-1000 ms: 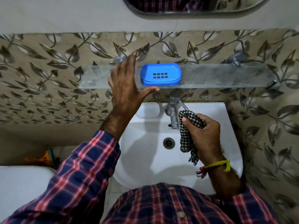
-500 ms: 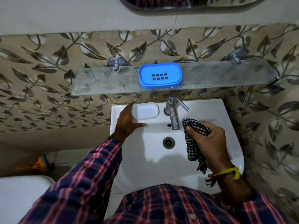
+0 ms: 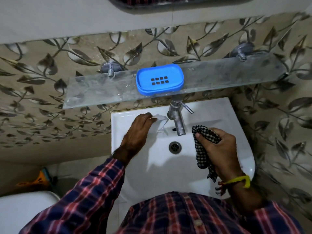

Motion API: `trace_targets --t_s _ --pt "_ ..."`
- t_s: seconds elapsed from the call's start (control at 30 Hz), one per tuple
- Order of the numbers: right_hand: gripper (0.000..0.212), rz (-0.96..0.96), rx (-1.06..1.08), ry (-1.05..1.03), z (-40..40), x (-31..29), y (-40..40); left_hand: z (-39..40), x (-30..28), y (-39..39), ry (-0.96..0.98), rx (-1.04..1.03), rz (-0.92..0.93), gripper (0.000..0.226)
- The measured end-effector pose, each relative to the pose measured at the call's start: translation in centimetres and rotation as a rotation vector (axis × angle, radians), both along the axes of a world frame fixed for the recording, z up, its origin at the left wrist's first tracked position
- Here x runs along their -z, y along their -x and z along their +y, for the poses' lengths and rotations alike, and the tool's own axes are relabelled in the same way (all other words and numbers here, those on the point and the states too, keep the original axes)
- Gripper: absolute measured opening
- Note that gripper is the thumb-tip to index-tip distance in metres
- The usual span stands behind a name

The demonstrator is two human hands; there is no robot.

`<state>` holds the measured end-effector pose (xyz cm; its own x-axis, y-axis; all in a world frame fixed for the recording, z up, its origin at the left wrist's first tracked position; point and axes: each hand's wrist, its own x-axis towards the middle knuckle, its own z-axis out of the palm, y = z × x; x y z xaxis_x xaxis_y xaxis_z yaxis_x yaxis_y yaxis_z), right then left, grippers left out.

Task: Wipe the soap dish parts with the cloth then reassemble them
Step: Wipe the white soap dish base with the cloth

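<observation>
lifting a blurred white piece, left hand now grips it; right hand clutches cloth.

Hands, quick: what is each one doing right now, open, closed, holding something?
Left hand: on a white, blurred thing at the sink's back ledge; grip cannot be told.
Right hand: closed around the checked cloth.

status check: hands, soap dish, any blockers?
Left hand on a clear piece at the sink ledge. Right hand grips cloth. Blue soap dish on glass shelf. No blockers.
</observation>
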<state>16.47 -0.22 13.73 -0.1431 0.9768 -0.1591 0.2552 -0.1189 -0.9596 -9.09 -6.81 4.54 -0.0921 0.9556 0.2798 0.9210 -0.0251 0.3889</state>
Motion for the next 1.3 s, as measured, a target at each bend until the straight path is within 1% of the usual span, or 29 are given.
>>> trace_targets --t_s 0.1,0.23,0.3,0.37,0.43,0.47,0.57,0.6,0.63,0.67,0.7,0.8,0.83,0.93,1.0,1.07,1.1,1.17,1.23,1.3 --pt "0.012 -0.034 -0.033 -0.052 0.0 0.2 0.3 -0.8 -0.7 -0.7 -0.011 0.046 0.101 0.083" --pt "0.012 -0.12 -0.052 -0.128 0.1 0.4 0.5 -2.1 -1.7 -1.2 0.034 0.027 0.101 0.099" --pt "0.012 -0.149 -0.075 -0.154 0.2 0.3 0.4 -2.5 -2.4 -1.7 0.034 -0.002 0.046 0.097" --pt "0.012 -0.153 -0.09 -0.173 0.3 0.2 0.3 -2.9 -3.3 -2.2 0.021 -0.064 -0.082 0.084" --pt "0.012 -0.154 -0.097 -0.186 0.3 0.1 0.2 -3.3 -4.4 -2.7 0.033 -0.133 -0.183 0.084" --pt "0.011 -0.158 -0.106 -0.199 0.3 0.1 0.2 -3.5 -5.0 -3.1 0.027 -0.137 -0.16 0.084" --pt "0.01 -0.155 -0.15 -0.23 0.2 0.3 0.0 -3.9 -6.5 -4.7 -0.04 -0.044 0.103 0.078" --pt "0.01 -0.153 -0.161 -0.238 0.2 0.3 -0.1 -3.9 -6.8 -5.2 -0.053 0.0 0.139 0.077" --pt "0.009 -0.155 -0.169 -0.251 0.2 0.2 -0.2 -3.8 -7.2 -5.6 -0.054 0.019 0.12 0.077" --pt "0.009 -0.157 -0.182 -0.261 0.2 0.1 -0.2 -3.7 -7.6 -6.0 -0.042 0.007 0.044 0.077" --pt "0.008 -0.143 -0.196 -0.254 0.2 -0.1 -0.3 -3.6 -8.0 -6.3 -0.02 -0.033 -0.081 0.079" --pt "0.007 -0.031 -0.218 -0.14 0.2 -1.4 -0.4 -3.4 -9.2 -6.7 0.039 -0.127 -0.524 0.088" --pt "0.007 -0.003 -0.224 -0.132 0.3 -1.7 -0.4 -3.3 -9.5 -7.0 0.063 -0.14 -0.672 0.089" --pt "0.012 0.033 -0.258 -0.209 0.8 -2.7 -0.4 -3.5 -10.6 -8.3 0.068 -0.118 -1.091 0.096" --pt "0.017 0.074 -0.285 -0.289 1.1 -3.5 -0.3 -3.4 -11.2 -9.4 0.024 -0.093 -1.323 0.099" --pt "0.022 0.105 -0.339 -0.352 1.0 -4.4 -0.1 -2.9 -11.8 -10.5 -0.027 -0.089 -1.51 0.101" --pt "0.022 0.106 -0.379 -0.369 0.9 -4.7 0.2 -2.5 -12.0 -11.1 -0.043 -0.097 -1.561 0.101" --pt "0.014 0.081 -0.44 -0.318 0.8 -5.0 1.0 -1.6 -12.7 -12.5 -0.073 -0.122 -1.569 0.095" --pt "0.014 0.125 -0.428 -0.169 1.0 -5.2 1.6 -0.9 -13.2 -13.8 -0.112 -0.141 -1.531 0.08" --pt "0.015 0.239 -0.379 -0.01 1.4 -5.5 1.9 -0.4 -13.6 -14.4 -0.14 -0.169 -1.5 0.057"
